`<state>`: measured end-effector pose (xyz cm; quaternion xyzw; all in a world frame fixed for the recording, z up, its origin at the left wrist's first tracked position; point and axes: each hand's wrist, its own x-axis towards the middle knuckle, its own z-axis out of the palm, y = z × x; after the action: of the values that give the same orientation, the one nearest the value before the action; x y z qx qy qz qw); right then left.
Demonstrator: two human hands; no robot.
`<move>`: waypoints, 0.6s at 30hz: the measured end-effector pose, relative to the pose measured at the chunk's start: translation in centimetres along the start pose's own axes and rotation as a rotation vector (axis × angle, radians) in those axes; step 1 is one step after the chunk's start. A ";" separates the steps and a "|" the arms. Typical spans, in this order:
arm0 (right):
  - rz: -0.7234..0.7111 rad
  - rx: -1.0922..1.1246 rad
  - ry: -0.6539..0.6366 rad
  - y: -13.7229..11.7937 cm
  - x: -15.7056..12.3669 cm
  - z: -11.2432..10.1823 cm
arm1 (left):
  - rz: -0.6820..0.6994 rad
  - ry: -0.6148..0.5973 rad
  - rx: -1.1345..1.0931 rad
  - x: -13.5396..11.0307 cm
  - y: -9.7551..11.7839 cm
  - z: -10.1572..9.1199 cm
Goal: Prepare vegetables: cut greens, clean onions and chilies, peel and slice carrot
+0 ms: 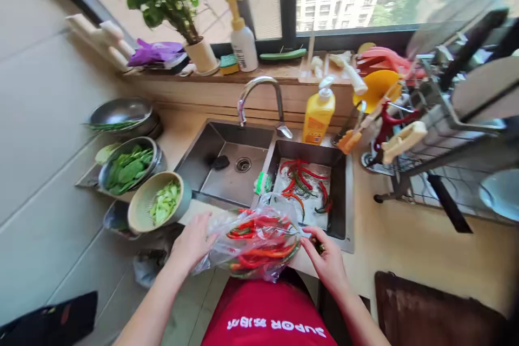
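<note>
A clear plastic bag (259, 243) full of long red and green chili peppers hangs at the sink's front edge, between my hands. My left hand (192, 240) is closed on the bag's left end. At its right end, my right hand (322, 254) pinches the plastic near the opening, with something small and dark partly hidden under the fingers. Several loose chili peppers (302, 177) lie on the bottom of the right sink basin (343, 189), just beyond the bag.
Left of the sink stand a colander of cut greens (140, 205) and a bowl of leaves (130, 167). The faucet (259, 84) arches over the left basin (219, 151). A yellow soap bottle (318, 116) stands behind; a dish rack (446, 119) and dark board (430, 308) are right.
</note>
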<state>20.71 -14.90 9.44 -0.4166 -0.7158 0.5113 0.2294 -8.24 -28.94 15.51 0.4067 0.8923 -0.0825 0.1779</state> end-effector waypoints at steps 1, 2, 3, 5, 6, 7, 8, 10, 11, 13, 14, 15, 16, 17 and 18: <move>-0.093 -0.081 -0.067 -0.9 1.2 0.5 | -0.013 -0.022 -0.020 -0.7 -0.1 0.1; -0.181 -0.182 -0.151 -1.8 2.4 1.0 | -0.020 -0.030 -0.057 -1.2 0.0 0.1; -0.247 -0.306 -0.242 -2.7 3.6 1.6 | -0.025 -0.026 -0.115 -1.5 0.3 0.1; -0.302 -0.599 -0.418 -4.0 5.4 2.4 | -0.046 -0.006 -0.328 -2.1 0.8 -0.2; -0.293 -0.738 -0.489 -4.5 5.9 2.5 | -0.063 -0.003 -0.492 -2.4 1.1 -0.4; -0.278 -0.848 -0.544 -4.7 6.2 2.3 | -0.081 -0.007 -0.689 -2.8 1.4 -0.6; -0.269 -0.918 -0.583 -4.7 6.1 1.8 | -0.096 -0.018 -0.900 -3.2 1.7 -0.9; -0.264 -0.965 -0.604 -4.2 5.2 -0.1 | -0.112 -0.044 -1.289 -4.2 2.1 -1.6; -0.256 -0.965 -0.602 -4.0 4.6 -1.3 | -0.108 -0.061 -1.438 -4.8 2.2 -2.1; -0.235 -0.945 -0.600 -3.9 3.0 -3.9 | -0.058 -0.094 -1.623 -6.2 2.1 -3.2; -0.234 -0.922 -0.587 -4.2 2.3 -5.0 | -0.006 -0.110 -1.671 -6.9 1.9 -3.7; -0.245 -0.884 -0.554 -4.9 1.6 -5.7 | 0.054 -0.124 -1.702 -7.7 1.6 -4.2; -0.275 -0.828 -0.500 -5.8 1.1 -6.0 | 0.114 -0.137 -1.726 -8.4 1.2 -4.6; -0.318 -0.755 -0.437 -7.0 0.5 -5.7 | 0.170 -0.153 -1.747 -9.0 0.9 -5.0; -0.369 -0.671 -0.392 -8.5 0.1 -4.9 | 0.225 -0.172 -1.770 -9.7 0.5 -5.2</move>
<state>21.26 -13.27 19.03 -0.2282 -0.9349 0.2703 0.0283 -3.30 -33.82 24.00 0.1980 0.5676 0.6237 0.4997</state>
